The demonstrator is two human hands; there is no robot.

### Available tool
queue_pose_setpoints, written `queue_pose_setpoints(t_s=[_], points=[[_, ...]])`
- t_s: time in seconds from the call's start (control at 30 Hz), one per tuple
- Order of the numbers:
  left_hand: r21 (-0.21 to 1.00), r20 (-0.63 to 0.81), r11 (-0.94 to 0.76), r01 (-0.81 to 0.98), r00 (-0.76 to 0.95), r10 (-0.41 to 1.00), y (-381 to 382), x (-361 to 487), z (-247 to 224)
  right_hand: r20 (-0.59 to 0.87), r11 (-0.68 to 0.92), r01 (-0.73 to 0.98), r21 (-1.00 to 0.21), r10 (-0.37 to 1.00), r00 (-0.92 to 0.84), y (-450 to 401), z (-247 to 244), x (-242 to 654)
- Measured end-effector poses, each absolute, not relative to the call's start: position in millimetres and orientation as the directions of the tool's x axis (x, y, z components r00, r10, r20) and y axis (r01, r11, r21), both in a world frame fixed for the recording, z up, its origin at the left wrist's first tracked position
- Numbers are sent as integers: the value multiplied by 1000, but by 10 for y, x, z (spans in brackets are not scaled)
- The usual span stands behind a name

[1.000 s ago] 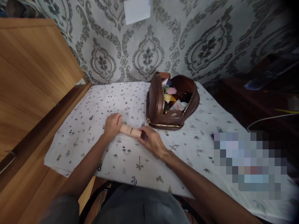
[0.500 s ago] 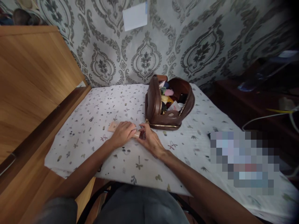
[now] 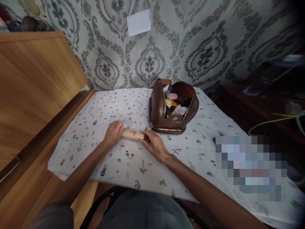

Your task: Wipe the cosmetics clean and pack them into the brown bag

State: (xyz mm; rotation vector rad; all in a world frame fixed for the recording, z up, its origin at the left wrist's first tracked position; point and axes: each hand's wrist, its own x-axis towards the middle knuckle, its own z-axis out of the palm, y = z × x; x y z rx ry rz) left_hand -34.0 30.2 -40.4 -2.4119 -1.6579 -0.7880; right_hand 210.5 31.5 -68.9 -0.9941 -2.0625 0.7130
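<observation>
A beige cosmetic tube [image 3: 132, 134] lies sideways between my hands, low over the patterned white cloth. My left hand [image 3: 114, 132] is closed around its left end. At the other end, the fingers of my right hand [image 3: 153, 143] grip the dark cap [image 3: 145, 137]. Just behind my right hand stands a brown cosmetic bag [image 3: 158, 114], unzipped at the top, with several small items inside, among them a pink sponge [image 3: 172, 96] and a white packet [image 3: 178, 109].
The cloth-covered table [image 3: 126, 105] meets a patterned wall with a white paper [image 3: 139, 22] on it. A wooden panel [image 3: 40, 70] borders the left side. A blurred-out object [image 3: 250, 165] lies at the right, near a white cable [image 3: 267, 121].
My left hand has slid left along the tube, uncovering its middle. The right hand stays at the cap end, and the view has tilted slightly.
</observation>
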Motion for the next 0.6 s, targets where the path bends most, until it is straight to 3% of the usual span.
queue_pose_setpoints(t_s=[0.1,0.27,0.43,0.6], points=[[132,529,-553,823,413,741,188,-65,-387,358,526,414,-743,835,-419,317,-683,2101],[-36,440,-716,698,654,615,103,185,-449,324,493,427,-758,853,-410,318,-670,2099],[-78,411,-651,755,619,669,177,-86,-495,265,445,421,-790,868,-419,297,-661,2107],[-133,481,-533,836,525,703,239,-505,-496,326,513,413,-752,835,-444,299,-654,2115]])
